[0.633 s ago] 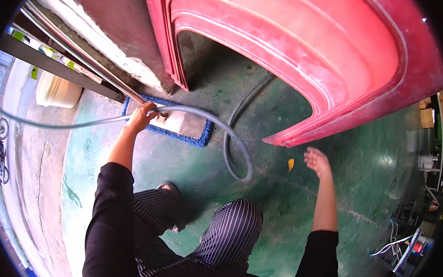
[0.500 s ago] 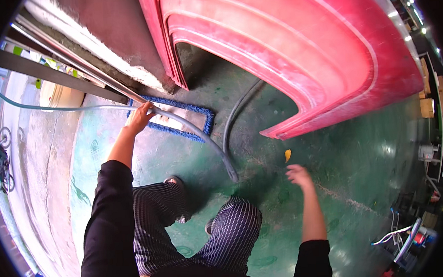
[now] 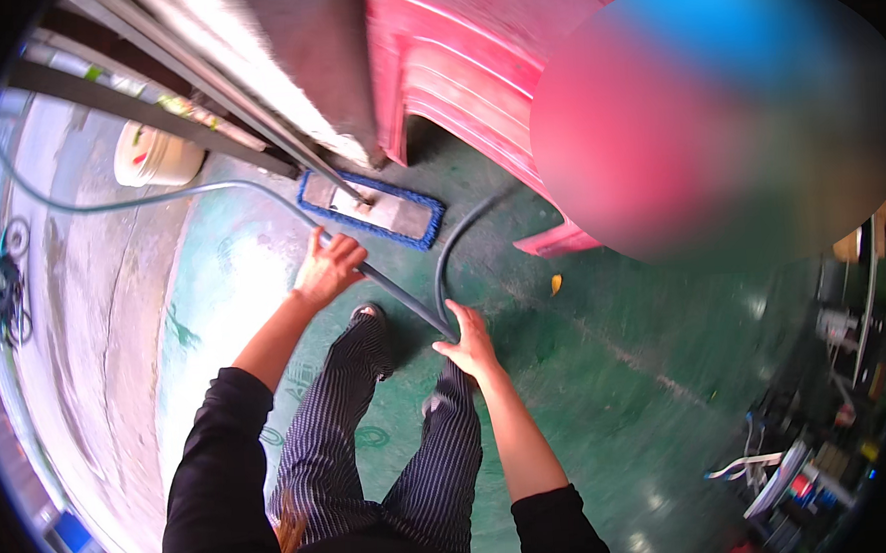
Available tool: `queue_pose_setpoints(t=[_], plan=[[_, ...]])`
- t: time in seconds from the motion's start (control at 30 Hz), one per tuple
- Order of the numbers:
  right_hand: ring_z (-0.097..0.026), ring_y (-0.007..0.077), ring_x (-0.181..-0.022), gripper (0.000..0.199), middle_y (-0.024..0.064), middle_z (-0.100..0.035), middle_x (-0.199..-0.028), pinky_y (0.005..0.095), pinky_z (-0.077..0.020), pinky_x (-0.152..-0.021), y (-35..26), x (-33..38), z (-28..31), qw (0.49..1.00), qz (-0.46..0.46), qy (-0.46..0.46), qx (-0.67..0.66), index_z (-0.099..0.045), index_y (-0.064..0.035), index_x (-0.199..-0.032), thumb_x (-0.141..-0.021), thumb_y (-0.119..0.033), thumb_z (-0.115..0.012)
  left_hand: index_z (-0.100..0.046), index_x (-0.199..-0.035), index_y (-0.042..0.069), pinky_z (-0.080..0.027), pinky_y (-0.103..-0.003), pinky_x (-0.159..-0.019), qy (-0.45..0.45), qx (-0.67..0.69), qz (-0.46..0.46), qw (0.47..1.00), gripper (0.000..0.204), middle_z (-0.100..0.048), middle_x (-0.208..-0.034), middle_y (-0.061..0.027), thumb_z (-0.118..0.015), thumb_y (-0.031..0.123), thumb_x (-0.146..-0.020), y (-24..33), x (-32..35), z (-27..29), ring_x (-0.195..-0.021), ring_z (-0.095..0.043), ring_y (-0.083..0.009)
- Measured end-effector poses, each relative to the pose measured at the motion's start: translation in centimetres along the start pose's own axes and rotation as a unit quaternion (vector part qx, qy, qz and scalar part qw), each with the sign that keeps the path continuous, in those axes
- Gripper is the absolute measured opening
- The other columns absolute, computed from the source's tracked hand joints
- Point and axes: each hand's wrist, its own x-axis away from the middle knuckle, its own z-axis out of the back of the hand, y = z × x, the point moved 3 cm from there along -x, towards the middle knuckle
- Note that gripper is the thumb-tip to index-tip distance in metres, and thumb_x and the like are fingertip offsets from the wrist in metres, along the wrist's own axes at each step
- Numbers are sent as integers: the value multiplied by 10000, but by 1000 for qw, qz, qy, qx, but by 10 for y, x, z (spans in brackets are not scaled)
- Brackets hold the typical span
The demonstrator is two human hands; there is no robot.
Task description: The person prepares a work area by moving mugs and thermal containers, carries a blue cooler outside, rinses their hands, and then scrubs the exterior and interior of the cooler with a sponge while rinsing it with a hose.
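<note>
A grey hose [image 3: 404, 297] is held above the green painted floor [image 3: 610, 398], in front of the person's legs. Its nearer stretch is spanned by both hands. The left hand [image 3: 330, 270] is set farther off and to the left; its fingers are curled closely over the hose, which is judged to be gripped there. The right hand [image 3: 470, 347] is placed nearer and to the right, at the bend, with thumb and fingers parted around it; whether they are closed on it cannot be told.

As far as can be judged, the taking up of this middle stretch is done on the left, while a full hold on the right is not confirmed. The remainder is left unhandled: no coil has been formed, and neither end is shown.

The long axis of the spanned stretch is nearly straight, slanted from far left to near right. Beyond the left hand, the hose is carried in a shallow wave toward the far left. At the right hand it is doubled back sharply, then curved away to the far right toward the red body panel [image 3: 457, 70], past the blue-fringed flat mop [image 3: 400, 216].
</note>
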Motion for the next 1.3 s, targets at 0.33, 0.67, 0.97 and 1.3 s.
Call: queue_pose_setpoints(t=[0.33,0.67,0.97,1.3], plan=[[-384,313,-1193,789,239,-393,-1271,368,-313,-989,-143,-20,-13,994,59,-60,-69,-321,35,-1282,-737,-440,-638,-583,-872,172,-334,-513,-895,6,-194,-20,981,191,-476,-868,9,-517,253,-713,80,52,30,-925,-465,-179],[-588,195,-734,823,134,-573,-1003,310,-492,-596,-212,-103,-70,995,-93,-31,-27,-308,-27,-1305,-644,-228,-755,-538,-934,158,-344,-512,-850,121,0,-64,991,210,-492,-924,11,-480,252,-756,82,95,40,-971,-462,-161],[-520,138,-568,290,53,-567,-700,297,-425,-449,-318,-139,-149,945,-182,-210,172,-584,-71,-941,-750,-279,-649,-582,-941,94,-468,-400,-788,-174,248,352,886,215,-580,-1027,-119,-487,190,-773,-201,434,147,-955,-568,-269],[-534,315,-888,241,154,-547,-924,390,-420,-800,-985,-139,-179,776,587,219,72,-558,-30,-989,-750,-59,-557,-594,-862,42,-471,-352,-666,273,218,618,705,105,-619,-811,-130,-565,101,-780,-440,620,315,-728,-606,-269]])
